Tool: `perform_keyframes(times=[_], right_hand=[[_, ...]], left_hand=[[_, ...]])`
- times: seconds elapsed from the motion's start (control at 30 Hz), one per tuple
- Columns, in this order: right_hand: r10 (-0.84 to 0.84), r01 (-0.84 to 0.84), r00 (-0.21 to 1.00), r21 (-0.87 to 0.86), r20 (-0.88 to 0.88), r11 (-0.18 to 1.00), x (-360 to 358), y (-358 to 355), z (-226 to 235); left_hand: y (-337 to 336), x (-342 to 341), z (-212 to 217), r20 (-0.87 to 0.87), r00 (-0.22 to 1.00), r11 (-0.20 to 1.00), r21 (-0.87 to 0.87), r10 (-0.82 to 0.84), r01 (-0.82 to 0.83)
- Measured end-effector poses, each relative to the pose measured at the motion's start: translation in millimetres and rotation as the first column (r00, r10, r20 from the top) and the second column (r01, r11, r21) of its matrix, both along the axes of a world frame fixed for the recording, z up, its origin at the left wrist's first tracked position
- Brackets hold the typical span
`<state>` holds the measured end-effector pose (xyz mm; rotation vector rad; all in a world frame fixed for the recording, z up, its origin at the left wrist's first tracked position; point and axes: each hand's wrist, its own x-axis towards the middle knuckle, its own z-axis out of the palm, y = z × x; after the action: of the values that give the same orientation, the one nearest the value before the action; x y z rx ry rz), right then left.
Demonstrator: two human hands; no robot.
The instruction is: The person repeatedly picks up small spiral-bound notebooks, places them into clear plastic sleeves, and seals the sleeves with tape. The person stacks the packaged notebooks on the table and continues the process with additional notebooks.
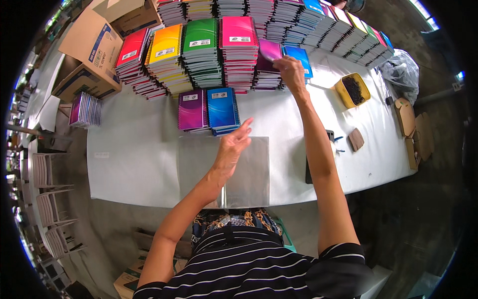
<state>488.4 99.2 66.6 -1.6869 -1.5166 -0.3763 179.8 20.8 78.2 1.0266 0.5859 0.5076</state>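
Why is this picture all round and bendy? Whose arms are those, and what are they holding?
There's no robot here, just a person with bare hands. A wide fisheye camera on the person's head looks down, so straight edges curve. On the white table are stacks of colourful spiral notebooks, clear plastic sheeting and a yellow tub of dark bits. The right hand seems to pinch a purple notebook on a stack. The left hand, fingers open, holds nothing I can see.
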Motion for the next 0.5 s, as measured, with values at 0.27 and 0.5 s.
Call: perform_keyframes(times=[0.27, 0.5], right_hand=[[0.316, 0.417, 0.264, 0.403, -0.912, 0.815, 3.5, -22.1, -9.1], [0.25, -0.246, 0.965, 0.052, -0.085, 0.968, -157.4, -141.5, 3.7]], left_hand=[[24.2, 56.8, -4.6, 0.122, 0.993, 0.952, -0.304, 0.003, 0.034], [55.6, 34.3, 1.7, 0.244, 0.956, 0.893, -0.448, 0.166, -0.041]])
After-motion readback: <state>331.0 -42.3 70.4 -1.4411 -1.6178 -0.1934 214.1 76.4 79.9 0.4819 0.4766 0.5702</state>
